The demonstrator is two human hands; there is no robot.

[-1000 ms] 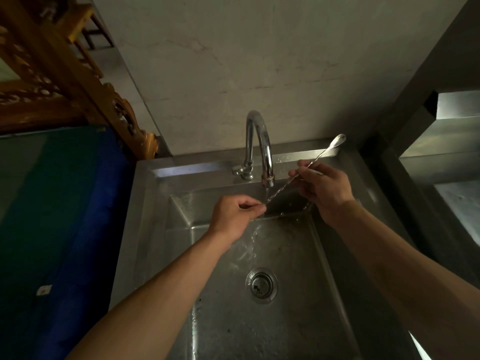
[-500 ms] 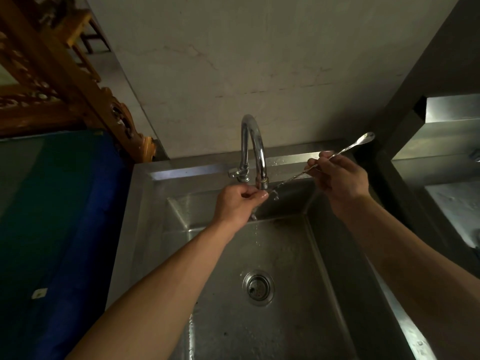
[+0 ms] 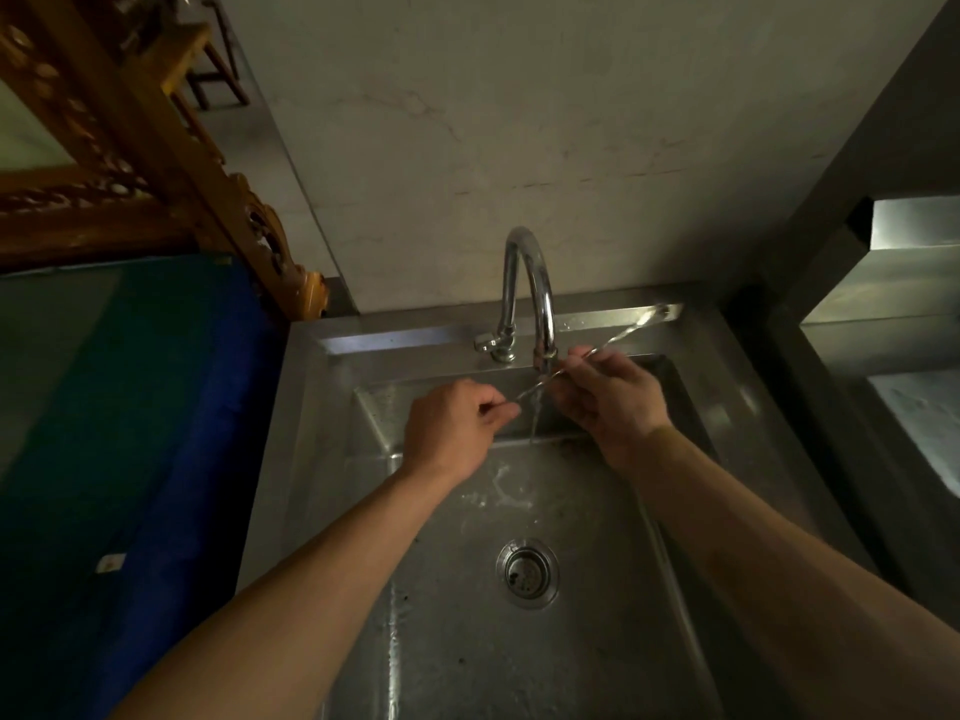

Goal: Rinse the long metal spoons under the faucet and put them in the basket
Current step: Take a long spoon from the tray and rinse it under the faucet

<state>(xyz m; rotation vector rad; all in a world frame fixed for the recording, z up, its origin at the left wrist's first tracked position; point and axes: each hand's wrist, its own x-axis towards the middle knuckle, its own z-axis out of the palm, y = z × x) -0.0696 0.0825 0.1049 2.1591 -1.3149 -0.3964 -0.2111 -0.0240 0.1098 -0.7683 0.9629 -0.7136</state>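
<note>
Long metal spoon (image 3: 621,335) is held slanted across the far end of the sink (image 3: 675,517), bowl end up and to the right over the back ledge, thin handle running down-left through the stream. Left hand (image 3: 452,428) pinches the low handle tip between thumb and fingers; right hand (image 3: 610,397) grips the shaft mid-length, fingers curled round it. The shaft passes right under the faucet (image 3: 535,283) outlet — water falls past it into the basin.

Change vs half a second ago: the spoon has slid back left and dropped a little, the bowl now lower and nearer the ledge, and both hands sit closer together under the spout. Looks like a back-and-forth pass, so a different stretch of the shaft gets the water.

Judgement: still mid-rinse, bowl end not yet under the stream. No basket in view, no other spoons visible — placement step not started.

Further out: drain strainer (image 3: 527,573) near centre, blue-green panel (image 3: 130,407) left, carved wooden frame (image 3: 156,163) far left, steel counter (image 3: 893,314) right.
</note>
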